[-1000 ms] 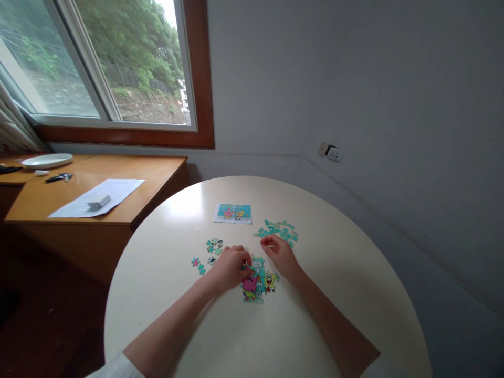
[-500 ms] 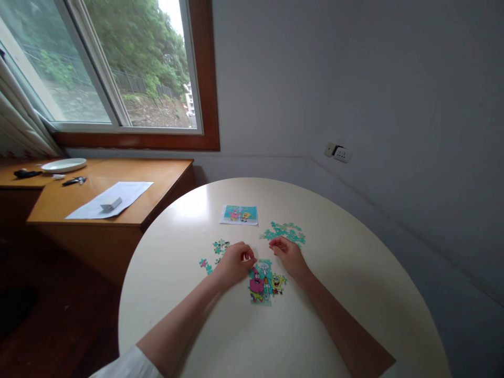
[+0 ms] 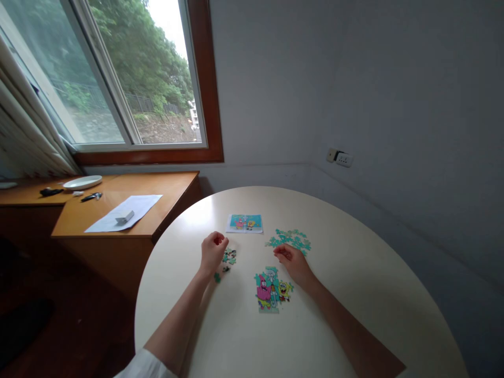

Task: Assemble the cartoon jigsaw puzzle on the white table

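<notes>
1. Carrying everything, the pale surface looks smooth, so flat things should slide readily on it but be awkward to get a nail under.
2. The pile of teal pieces lies loose on the far right; these look like thin card, light and fairly stiff, best pinched by opposite edges.
3. The joined block sits flat, nearest the person, between the forearms. It would probably sag or split at its seams if lifted by one corner; a flat palm or both sides would suit it better.
4. The picture lies beyond the block, apparently paper, limp and easily creased, best held by its margin.
5. The right grip is narrow, fingertips close together at the pile's near edge; whether it holds a piece cannot be told.
6. The left grip is curled and narrow beside the left cluster; its contents are hidden.
7. The green bit lies near the left wrist, feather-light by its look; its knobs could bend, so the body offers the safer hold.
</notes>
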The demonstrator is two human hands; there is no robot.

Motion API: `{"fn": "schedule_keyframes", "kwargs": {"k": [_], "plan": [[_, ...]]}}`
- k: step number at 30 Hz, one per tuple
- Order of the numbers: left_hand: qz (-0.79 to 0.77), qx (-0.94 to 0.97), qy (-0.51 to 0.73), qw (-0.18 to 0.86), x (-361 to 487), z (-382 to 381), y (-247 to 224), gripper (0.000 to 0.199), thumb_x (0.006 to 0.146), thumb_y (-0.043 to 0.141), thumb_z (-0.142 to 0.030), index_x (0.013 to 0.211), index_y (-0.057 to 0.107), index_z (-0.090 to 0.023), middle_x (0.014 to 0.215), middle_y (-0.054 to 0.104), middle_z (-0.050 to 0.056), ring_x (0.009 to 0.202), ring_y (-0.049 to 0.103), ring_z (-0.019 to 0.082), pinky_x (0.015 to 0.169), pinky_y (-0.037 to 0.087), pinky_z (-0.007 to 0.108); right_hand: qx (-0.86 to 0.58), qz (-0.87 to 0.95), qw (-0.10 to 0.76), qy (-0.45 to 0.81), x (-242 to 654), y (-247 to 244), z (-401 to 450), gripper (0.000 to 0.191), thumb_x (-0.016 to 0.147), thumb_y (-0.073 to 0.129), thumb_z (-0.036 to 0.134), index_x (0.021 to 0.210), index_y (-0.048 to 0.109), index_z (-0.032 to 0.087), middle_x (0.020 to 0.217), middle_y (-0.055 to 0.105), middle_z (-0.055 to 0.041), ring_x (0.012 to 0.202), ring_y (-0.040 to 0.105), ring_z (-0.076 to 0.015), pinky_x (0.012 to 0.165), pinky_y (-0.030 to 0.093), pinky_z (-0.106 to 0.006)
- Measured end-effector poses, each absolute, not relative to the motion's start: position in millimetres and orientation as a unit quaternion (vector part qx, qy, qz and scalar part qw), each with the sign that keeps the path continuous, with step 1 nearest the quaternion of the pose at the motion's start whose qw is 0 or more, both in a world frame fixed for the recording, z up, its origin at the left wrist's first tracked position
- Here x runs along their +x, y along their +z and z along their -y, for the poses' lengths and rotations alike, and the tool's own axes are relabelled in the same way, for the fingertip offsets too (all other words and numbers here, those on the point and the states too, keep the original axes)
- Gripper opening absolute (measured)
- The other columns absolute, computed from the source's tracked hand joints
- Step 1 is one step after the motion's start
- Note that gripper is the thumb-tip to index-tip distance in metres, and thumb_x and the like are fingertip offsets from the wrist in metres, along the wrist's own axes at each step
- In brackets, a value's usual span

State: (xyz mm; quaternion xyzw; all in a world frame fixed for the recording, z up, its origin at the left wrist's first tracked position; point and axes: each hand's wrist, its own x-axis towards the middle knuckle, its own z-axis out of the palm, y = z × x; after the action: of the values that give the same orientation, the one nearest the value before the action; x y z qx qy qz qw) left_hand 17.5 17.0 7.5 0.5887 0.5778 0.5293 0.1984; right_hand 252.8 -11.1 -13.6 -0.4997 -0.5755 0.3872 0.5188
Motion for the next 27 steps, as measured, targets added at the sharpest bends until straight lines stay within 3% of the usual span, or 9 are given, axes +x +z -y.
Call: {"fn": "schedule_keyframes", "kwargs": {"k": [5,27], "plan": [[-0.643,0.517,0.531,0.193,-6.6,-33.2,-8.6,0.015,0.06,0.053,-0.027,0.05,0.048,-0.017,0.047,0.044,-0.004,0.05,0.041,0.01,0.051,0.032,0.023,-0.496,0.581,0.521,0.381,253.5,-17.7,8.7,0.009,0.061,0.057,0.026,0.064,0.058,0.018,0.062,0.058,-0.0003,0.057,0.052,-0.0131,0.055,0.041,-0.026],[-0.617,0.56,0.514,0.202,-13.5,-25.0,-20.3,0.011,0.06,0.049,-0.021,0.05,0.045,-0.018,0.049,0.045,-0.003,0.05,0.041,0.01,0.051,0.031,0.022,-0.513,0.51,0.588,0.362,261.0,-26.2,0.2,0.014,0.056,0.06,0.028,0.064,0.061,0.017,0.063,0.062,-0.0027,0.059,0.055,-0.0152,0.056,0.045,-0.028]]}}
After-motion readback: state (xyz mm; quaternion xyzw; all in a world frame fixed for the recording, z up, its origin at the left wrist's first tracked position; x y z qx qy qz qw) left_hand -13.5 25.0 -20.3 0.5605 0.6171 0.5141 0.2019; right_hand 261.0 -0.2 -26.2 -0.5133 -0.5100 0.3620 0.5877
